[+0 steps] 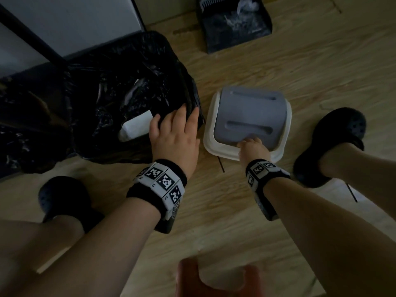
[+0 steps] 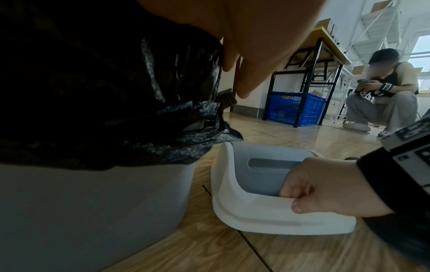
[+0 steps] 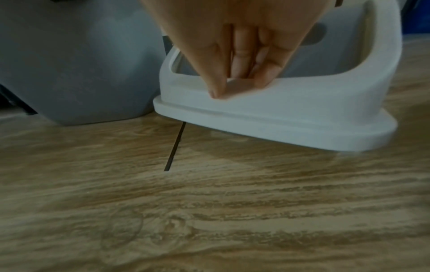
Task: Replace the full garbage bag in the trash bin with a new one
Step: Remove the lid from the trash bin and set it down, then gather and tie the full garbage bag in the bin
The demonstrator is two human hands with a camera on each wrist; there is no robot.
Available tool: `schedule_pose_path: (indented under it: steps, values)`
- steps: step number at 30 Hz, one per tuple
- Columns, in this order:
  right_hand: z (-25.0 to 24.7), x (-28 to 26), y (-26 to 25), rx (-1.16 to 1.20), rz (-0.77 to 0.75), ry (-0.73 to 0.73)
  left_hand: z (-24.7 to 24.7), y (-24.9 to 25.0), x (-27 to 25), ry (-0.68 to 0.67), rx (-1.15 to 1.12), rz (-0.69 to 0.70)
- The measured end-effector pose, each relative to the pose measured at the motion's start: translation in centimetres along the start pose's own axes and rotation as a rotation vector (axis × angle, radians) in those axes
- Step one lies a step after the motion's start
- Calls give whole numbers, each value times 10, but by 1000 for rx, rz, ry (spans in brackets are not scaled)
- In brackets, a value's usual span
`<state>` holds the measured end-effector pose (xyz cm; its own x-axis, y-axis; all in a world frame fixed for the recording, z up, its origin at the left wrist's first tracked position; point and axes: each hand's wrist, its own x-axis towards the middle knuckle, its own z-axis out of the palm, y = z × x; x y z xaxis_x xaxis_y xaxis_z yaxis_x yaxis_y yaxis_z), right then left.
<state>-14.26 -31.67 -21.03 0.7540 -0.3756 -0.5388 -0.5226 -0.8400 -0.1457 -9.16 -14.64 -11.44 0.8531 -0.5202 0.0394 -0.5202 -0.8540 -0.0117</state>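
Hands on the bin bag and the lid

The left hand (image 1: 174, 136) lies with straight fingers on the black bag (image 1: 111, 97) in the gray bin (image 2: 88, 208). The right hand (image 1: 252, 147) pinches the white lid (image 1: 222, 146) on the floor (image 1: 300, 71) beside it. The bag hides the bin's inside. No words can be read.

Black garbage bag (image 2: 104, 95) overhangs grey bin (image 2: 93, 211) at 9 o'clock. Right hand (image 2: 325, 185) pinches white lid (image 2: 244, 208) rim at 4 o'clock; lid rests on floor (image 2: 291, 254).
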Motion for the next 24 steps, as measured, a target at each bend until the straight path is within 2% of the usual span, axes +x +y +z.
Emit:
schedule_pose_path:
  steps: [4,8,13,16,19,21,24]
  values:
    - [2,1,-2,61,46,-73,-2,-1,0,-6,-14,-10]
    - [-2,-2,-11,23,44,-134,-10,1,1,-34,-58,-25]
    - [-31,-6,-42,163,4,-64,-24,-5,3,-172,-207,-39]
    - [-60,-18,-70,269,-40,43,-34,-17,3,-126,-481,-87]
    - [-88,-33,-96,572,-43,120,-46,-40,0,44,-587,-190]
    - [-95,-36,-111,769,-25,57,-53,-58,-5,137,-562,-326]
    - [-95,-45,-131,1037,46,-19,-58,-84,-16,97,-533,-638]
